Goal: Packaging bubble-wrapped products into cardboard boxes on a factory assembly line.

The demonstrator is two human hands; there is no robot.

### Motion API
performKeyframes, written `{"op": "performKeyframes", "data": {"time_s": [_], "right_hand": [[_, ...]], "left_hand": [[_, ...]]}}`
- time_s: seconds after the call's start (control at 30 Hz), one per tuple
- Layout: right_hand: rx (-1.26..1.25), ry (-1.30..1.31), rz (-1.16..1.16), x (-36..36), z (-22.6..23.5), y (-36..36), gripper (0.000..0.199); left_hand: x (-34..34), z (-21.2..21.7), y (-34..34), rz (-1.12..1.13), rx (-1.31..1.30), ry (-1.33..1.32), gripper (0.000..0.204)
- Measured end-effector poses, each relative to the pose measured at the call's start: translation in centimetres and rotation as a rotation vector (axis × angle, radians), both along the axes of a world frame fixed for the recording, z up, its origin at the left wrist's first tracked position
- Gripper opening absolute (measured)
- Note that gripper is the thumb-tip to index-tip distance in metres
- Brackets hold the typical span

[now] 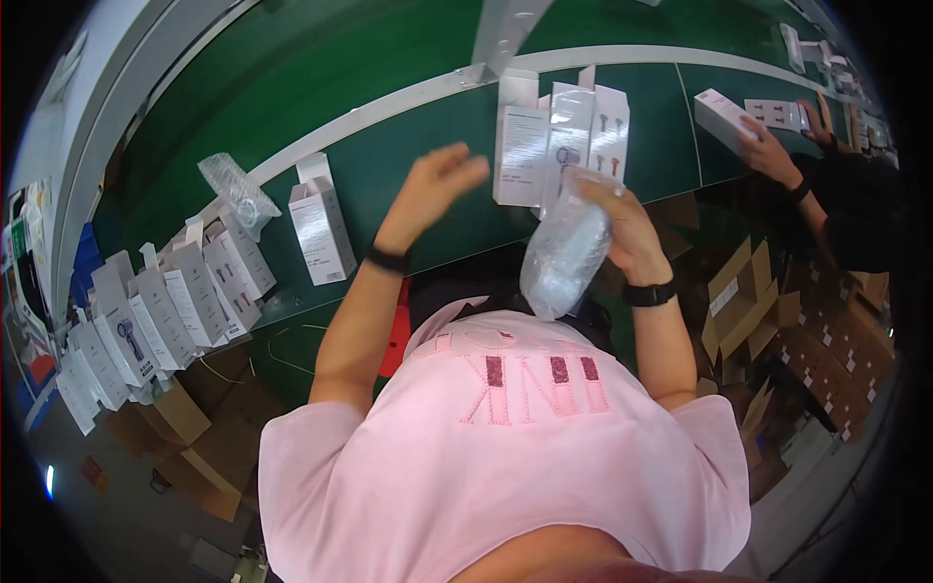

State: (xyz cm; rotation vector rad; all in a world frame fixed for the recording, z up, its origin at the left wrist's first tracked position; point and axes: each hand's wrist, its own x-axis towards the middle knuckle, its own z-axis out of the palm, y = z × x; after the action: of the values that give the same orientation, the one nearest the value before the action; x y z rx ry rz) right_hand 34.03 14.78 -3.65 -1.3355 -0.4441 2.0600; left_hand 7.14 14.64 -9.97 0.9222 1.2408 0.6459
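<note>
My right hand (pixel 622 222) grips the top end of a bubble-wrapped item (pixel 566 257), which hangs down in front of my chest at the table's near edge. What lies inside the wrap cannot be made out. My left hand (pixel 439 188) hovers over the green table, slightly blurred, fingers stretched to the right and holding nothing. Just beyond the wrapped item stand white boxes with raised flaps: one on the left (pixel 522 155), a glossy middle one (pixel 570 117) and one on the right (pixel 609 131). Left of my left hand, a single white box (pixel 322 233) has its flap up.
Several white boxes (pixel 175 306) stand in rows at the left, with a bubble-wrap piece (pixel 238 194) on top. At the right, a co-worker's hand (pixel 768 151) holds a white box (pixel 721 119). Open cardboard cartons (pixel 743 296) sit below the table. A metal post (pixel 501 39) rises at the back.
</note>
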Motion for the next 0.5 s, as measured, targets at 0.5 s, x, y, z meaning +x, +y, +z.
{"op": "performKeyframes", "data": {"time_s": [0.5], "right_hand": [[0.026,0.353,0.035,1.9,-3.6,-1.1,0.045]], "left_hand": [[3.1,-10.4,4.8,0.669,-0.103,-0.282,0.042]]}}
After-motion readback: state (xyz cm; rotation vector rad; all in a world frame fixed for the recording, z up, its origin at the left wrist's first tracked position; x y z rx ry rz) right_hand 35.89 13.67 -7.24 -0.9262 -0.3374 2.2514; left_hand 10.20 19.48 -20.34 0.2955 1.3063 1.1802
